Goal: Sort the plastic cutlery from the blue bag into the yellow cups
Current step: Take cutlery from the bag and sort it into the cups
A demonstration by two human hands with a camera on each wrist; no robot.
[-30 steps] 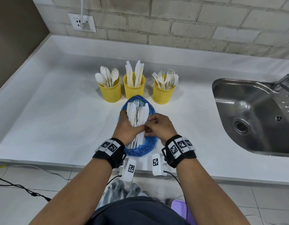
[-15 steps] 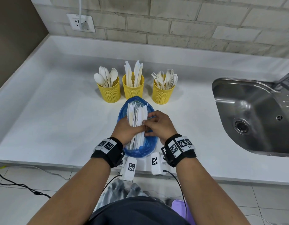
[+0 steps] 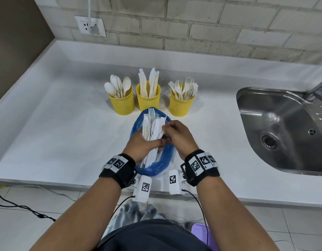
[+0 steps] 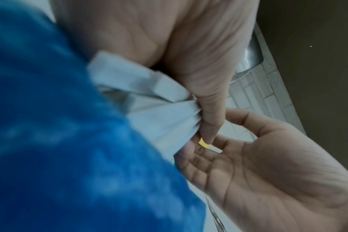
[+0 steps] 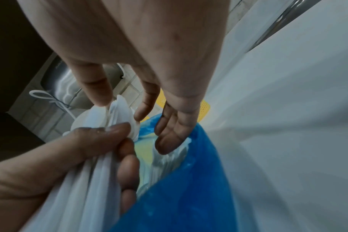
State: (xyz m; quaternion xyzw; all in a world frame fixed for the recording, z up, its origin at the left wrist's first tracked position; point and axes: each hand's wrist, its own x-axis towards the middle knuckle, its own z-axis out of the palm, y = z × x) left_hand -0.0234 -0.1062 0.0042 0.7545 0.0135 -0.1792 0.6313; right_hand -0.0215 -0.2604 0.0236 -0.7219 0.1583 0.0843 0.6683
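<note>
We see a white surface (image 3: 57,124) against a pale brick wall, a steel sink (image 3: 283,127) to the right. Three yellow cups stand in a row: spoons (image 3: 121,102), knives (image 3: 148,98), forks (image 3: 182,104). Just in front lies the blue bag (image 3: 153,165). The left hand (image 3: 143,144) grips a bundle of white cutlery (image 3: 153,127) over the bag, fingers wrapped around it. The right hand (image 3: 178,136) pinches a piece at the bundle's top between thumb and forefinger, other fingers loose.

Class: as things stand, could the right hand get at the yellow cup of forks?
Probably yes. The cup of forks stands on bare counter just beyond the right hand, nothing between, though its fingers are busy picking at the cutlery bundle.
</note>
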